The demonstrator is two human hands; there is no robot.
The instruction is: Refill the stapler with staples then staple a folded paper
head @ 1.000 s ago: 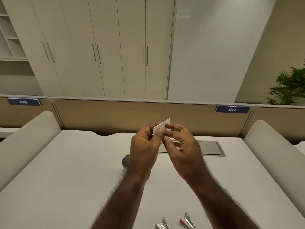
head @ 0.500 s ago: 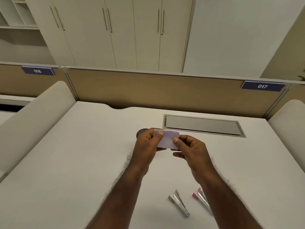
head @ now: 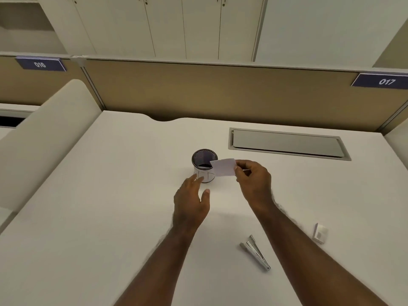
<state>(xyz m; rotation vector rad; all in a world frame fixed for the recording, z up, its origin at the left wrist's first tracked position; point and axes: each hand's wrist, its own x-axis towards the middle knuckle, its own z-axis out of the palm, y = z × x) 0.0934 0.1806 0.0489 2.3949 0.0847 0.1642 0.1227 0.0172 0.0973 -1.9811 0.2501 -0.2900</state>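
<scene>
My right hand [head: 252,178] pinches a small folded white paper [head: 224,167] by its right edge, holding it above the desk beside the cup. My left hand [head: 191,199] hovers lower left of the paper, fingers spread and holding nothing, its fingertips close to the cup's base. A silver stapler [head: 256,252] lies on the white desk [head: 88,217] near my right forearm, its arms slightly apart. A small white staple box [head: 320,233] rests to the right of that forearm.
A mesh pen cup [head: 204,165] stands at mid-desk, partly behind the paper. A grey cable hatch [head: 287,143] is set into the desk's far right. Tan partitions close off the back, with padded dividers at both sides.
My left hand has let go of the paper and dropped down-left, opening. The paper stays in my right hand. The view has tilted down, showing the cup, the stapler and the box.
</scene>
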